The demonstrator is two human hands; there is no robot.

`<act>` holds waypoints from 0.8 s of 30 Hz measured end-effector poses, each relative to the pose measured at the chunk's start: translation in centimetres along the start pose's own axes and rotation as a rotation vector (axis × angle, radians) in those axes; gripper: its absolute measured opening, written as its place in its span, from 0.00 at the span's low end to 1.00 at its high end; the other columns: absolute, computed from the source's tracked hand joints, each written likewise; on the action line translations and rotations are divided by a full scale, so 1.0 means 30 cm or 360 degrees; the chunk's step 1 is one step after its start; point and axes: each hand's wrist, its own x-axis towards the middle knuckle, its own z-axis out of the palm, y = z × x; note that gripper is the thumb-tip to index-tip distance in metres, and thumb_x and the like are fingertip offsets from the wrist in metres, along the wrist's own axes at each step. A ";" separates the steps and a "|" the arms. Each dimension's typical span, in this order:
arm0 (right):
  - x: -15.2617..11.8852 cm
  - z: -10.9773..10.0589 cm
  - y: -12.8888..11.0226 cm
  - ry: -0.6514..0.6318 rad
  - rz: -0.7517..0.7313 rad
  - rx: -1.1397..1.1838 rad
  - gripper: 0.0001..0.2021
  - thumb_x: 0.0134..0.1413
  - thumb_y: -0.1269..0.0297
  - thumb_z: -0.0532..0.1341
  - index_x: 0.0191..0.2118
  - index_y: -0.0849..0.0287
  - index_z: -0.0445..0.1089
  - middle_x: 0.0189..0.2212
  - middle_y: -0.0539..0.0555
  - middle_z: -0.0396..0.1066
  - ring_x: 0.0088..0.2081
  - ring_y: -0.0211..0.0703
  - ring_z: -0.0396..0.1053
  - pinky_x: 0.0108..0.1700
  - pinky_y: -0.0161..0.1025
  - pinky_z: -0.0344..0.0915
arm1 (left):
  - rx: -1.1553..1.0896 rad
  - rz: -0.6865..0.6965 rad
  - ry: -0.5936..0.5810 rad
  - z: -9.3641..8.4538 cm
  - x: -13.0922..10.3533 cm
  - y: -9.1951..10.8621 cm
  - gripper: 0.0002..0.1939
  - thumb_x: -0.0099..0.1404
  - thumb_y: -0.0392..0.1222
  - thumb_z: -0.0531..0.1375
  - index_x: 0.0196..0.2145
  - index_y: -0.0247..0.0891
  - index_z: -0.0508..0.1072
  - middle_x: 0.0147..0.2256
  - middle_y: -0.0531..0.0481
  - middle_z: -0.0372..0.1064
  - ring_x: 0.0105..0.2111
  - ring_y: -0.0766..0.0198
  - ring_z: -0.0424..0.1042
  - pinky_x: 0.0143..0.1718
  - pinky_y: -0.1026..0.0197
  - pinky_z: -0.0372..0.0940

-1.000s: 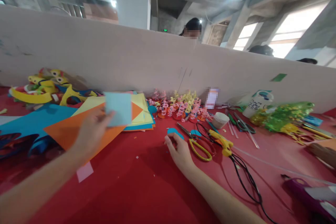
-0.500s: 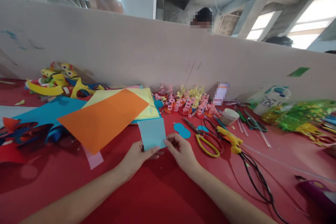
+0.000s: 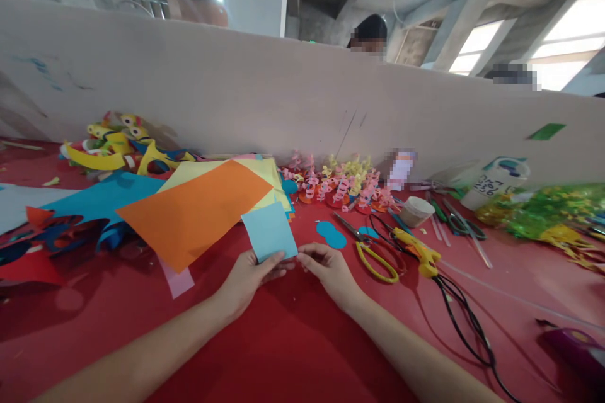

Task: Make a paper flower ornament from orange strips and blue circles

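Note:
A light blue square of paper (image 3: 269, 230) is held up over the red table, tilted to the left. My left hand (image 3: 249, 280) grips its lower edge, thumb in front and fingers behind. At the lower right corner, the thumb and forefinger of my right hand (image 3: 331, 271) pinch together against the paper; exactly how much they grip is too small to see. Behind the paper lies an orange sheet (image 3: 196, 217) on top of pale yellow sheets (image 3: 269, 176). To the right of my right hand are blue paper circles (image 3: 331, 236) and yellow-handled scissors (image 3: 373, 261).
A yellow glue gun (image 3: 420, 252) with a black cord lies right of the scissors. Pink and yellow paper spirals (image 3: 343, 182) stand along the white partition (image 3: 227, 88). Cut blue paper (image 3: 104, 198) lies left, a purple tool (image 3: 574, 352) at right. People's heads show beyond the partition.
The light blue paper has tilted to the left, its top edge now slanting. Both hands stay at its lower edge. The view has shifted slightly.

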 end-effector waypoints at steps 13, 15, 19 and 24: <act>0.005 0.003 0.020 0.0059 -0.0083 -0.0189 0.09 0.43 0.59 0.63 0.27 0.60 0.71 0.24 0.51 0.70 0.28 0.39 0.66 0.32 0.36 0.62 | 0.0191 0.0068 -0.0070 -0.010 -0.008 -0.015 0.16 0.49 0.45 0.66 0.35 0.32 0.77 0.36 0.41 0.77 0.36 0.55 0.75 0.36 0.60 0.69; 0.002 0.003 0.019 0.0063 -0.0086 -0.0238 0.08 0.44 0.60 0.62 0.26 0.60 0.70 0.23 0.51 0.70 0.27 0.38 0.65 0.31 0.35 0.62 | 0.0205 0.0072 -0.0082 -0.009 -0.008 -0.015 0.16 0.49 0.45 0.66 0.35 0.31 0.76 0.35 0.41 0.77 0.35 0.55 0.75 0.36 0.60 0.69; 0.000 0.000 0.016 0.0044 -0.0078 -0.0267 0.08 0.46 0.61 0.60 0.26 0.60 0.71 0.24 0.51 0.71 0.27 0.39 0.66 0.32 0.36 0.62 | 0.0212 0.0089 -0.0107 -0.008 -0.009 -0.016 0.16 0.50 0.45 0.66 0.36 0.32 0.76 0.37 0.40 0.76 0.35 0.55 0.75 0.36 0.59 0.69; 0.004 -0.006 0.016 0.0001 -0.0049 -0.0242 0.08 0.45 0.61 0.61 0.27 0.60 0.72 0.25 0.52 0.72 0.28 0.40 0.67 0.33 0.36 0.63 | 0.0226 0.0106 -0.0088 -0.002 -0.012 -0.013 0.17 0.49 0.46 0.65 0.35 0.32 0.76 0.36 0.40 0.76 0.36 0.54 0.75 0.38 0.57 0.69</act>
